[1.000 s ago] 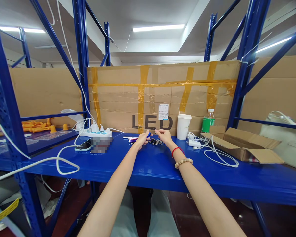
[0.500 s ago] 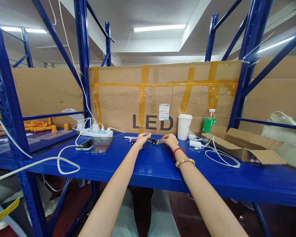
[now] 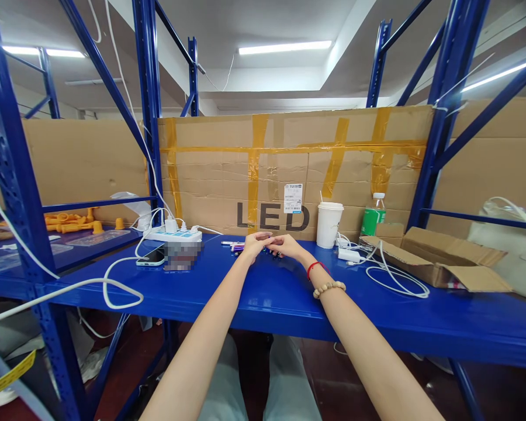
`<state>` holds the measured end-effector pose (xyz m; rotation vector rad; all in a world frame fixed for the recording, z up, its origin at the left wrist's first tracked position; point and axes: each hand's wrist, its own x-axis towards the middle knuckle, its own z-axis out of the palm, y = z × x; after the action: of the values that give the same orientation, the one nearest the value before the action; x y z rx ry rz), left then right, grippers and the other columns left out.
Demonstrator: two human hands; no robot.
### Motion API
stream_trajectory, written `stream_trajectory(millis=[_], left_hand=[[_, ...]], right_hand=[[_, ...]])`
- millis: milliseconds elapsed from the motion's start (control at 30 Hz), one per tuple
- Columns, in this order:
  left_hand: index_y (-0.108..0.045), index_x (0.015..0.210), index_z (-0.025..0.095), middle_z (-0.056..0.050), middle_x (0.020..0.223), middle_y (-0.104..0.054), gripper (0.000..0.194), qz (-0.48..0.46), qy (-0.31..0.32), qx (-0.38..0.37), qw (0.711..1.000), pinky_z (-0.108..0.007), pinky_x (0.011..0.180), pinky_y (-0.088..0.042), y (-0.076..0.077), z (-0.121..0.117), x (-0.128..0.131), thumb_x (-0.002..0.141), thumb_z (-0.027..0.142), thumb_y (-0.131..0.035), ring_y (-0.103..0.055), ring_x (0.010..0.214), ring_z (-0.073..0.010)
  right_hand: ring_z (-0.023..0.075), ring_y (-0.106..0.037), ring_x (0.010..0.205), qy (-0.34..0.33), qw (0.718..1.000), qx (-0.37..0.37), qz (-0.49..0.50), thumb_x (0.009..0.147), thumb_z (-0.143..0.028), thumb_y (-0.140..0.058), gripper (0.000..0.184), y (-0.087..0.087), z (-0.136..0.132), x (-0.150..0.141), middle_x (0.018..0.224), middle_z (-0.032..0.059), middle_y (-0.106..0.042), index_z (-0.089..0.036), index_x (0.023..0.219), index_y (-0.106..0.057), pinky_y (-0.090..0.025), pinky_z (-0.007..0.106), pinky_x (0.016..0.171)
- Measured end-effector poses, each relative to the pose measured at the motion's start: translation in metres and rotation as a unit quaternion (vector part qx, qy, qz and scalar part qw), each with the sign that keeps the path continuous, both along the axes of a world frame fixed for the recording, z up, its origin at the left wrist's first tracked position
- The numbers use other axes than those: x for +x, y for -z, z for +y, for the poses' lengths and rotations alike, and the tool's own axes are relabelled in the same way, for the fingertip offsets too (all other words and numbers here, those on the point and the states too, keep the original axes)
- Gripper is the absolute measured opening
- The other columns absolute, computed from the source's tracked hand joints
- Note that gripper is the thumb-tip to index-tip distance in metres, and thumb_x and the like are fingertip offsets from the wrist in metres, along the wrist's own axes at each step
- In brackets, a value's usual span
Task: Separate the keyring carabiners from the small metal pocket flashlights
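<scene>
A bunch of pens (image 3: pixel 236 249), purple and silver at the end that shows, lies across the blue shelf top. My left hand (image 3: pixel 256 243) is closed over their middle, its fingers bent down around the far side. Against its fingertips comes my right hand (image 3: pixel 288 246), fingers curled over the dark and silver pen ends. Both hands hide most of the bunch, and the fingertips underneath cannot be made out. A red cord and a beaded bracelet circle my right wrist.
Right of my hands stand a white paper cup (image 3: pixel 329 225) and a green-labelled bottle (image 3: pixel 374 215), near a white charger cable (image 3: pixel 394 275) and an open carton (image 3: pixel 438 251). On the left are a power strip (image 3: pixel 175 234) and a phone (image 3: pixel 151 256). Cardboard (image 3: pixel 201 175) walls the back.
My right hand has moved left until its fingers meet my left hand, covering the pen ends that showed between them. My left hand has stayed nearly in place.
</scene>
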<state>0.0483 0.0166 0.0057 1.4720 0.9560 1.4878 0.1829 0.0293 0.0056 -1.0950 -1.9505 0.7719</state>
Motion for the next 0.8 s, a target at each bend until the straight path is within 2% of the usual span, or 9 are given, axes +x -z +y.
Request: stream_trajectory(millis=[100, 200, 333, 400, 533, 800], left_hand=[[-0.066, 0.090, 0.015, -0.007, 0.086, -0.067, 0.030, -0.016, -0.052, -0.016, 0.998, -0.023, 0.065, -0.045, 0.000, 0.003, 0.000, 0.062, 0.022, -0.072, -0.060, 0.076, -0.0144], [-0.066, 0.090, 0.017, -0.006, 0.087, -0.066, 0.027, -0.020, -0.081, -0.061, 0.995, -0.019, 0.052, -0.040, 0.001, 0.009, -0.001, 0.065, 0.026, -0.069, -0.056, 0.060, -0.0090], [-0.065, 0.089, 0.016, -0.004, 0.085, -0.064, 0.023, -0.006, -0.070, -0.092, 0.993, -0.017, 0.043, -0.033, 0.001, 0.013, -0.001, 0.068, 0.023, -0.067, -0.049, 0.049, -0.0043], [-0.064, 0.091, 0.015, -0.004, 0.083, -0.064, 0.022, -0.002, -0.067, -0.097, 0.993, -0.016, 0.042, -0.033, 0.001, 0.014, -0.001, 0.070, 0.020, -0.064, -0.047, 0.047, -0.0036], [-0.063, 0.093, 0.014, -0.004, 0.079, -0.063, 0.023, 0.003, -0.068, -0.102, 0.992, -0.015, 0.041, -0.032, 0.001, 0.014, -0.001, 0.071, 0.019, -0.062, -0.047, 0.046, -0.0036], [-0.063, 0.095, 0.014, -0.004, 0.078, -0.064, 0.023, 0.026, -0.076, -0.102, 0.992, -0.015, 0.041, -0.033, 0.001, 0.013, -0.001, 0.073, 0.018, -0.059, -0.048, 0.047, -0.0043]], right_hand=[[0.0088, -0.059, 0.055, 0.122, 0.992, 0.016, -0.035, 0.076, -0.031, -0.057, 0.019, 0.001, 0.004, 0.004, 0.072, 0.0014, -0.065, -0.015, 0.083, -0.064, -0.044, 0.016, 0.044], [0.0122, -0.063, 0.064, 0.244, 0.968, 0.030, -0.049, 0.082, -0.032, -0.049, 0.023, 0.002, 0.007, 0.015, 0.089, 0.0033, -0.067, -0.019, 0.095, -0.062, -0.048, 0.021, 0.052], [0.0225, -0.060, 0.093, 0.347, 0.933, 0.022, -0.088, 0.079, -0.028, -0.052, 0.023, 0.004, 0.007, 0.031, 0.102, 0.0057, -0.065, -0.023, 0.099, -0.063, -0.048, 0.033, 0.074], [0.0250, -0.057, 0.100, 0.379, 0.919, 0.008, -0.106, 0.075, -0.027, -0.056, 0.024, 0.004, 0.006, 0.035, 0.103, 0.0066, -0.065, -0.024, 0.097, -0.065, -0.046, 0.035, 0.079], [0.0253, -0.059, 0.098, 0.412, 0.903, -0.015, -0.123, 0.069, -0.030, -0.063, 0.026, 0.005, 0.005, 0.037, 0.101, 0.0066, -0.066, -0.026, 0.095, -0.067, -0.046, 0.034, 0.077], [0.0221, -0.060, 0.093, 0.428, 0.896, 0.008, -0.121, 0.062, -0.032, -0.069, 0.027, 0.006, 0.006, 0.040, 0.097, 0.0045, -0.067, -0.025, 0.088, -0.069, -0.047, 0.030, 0.073]])
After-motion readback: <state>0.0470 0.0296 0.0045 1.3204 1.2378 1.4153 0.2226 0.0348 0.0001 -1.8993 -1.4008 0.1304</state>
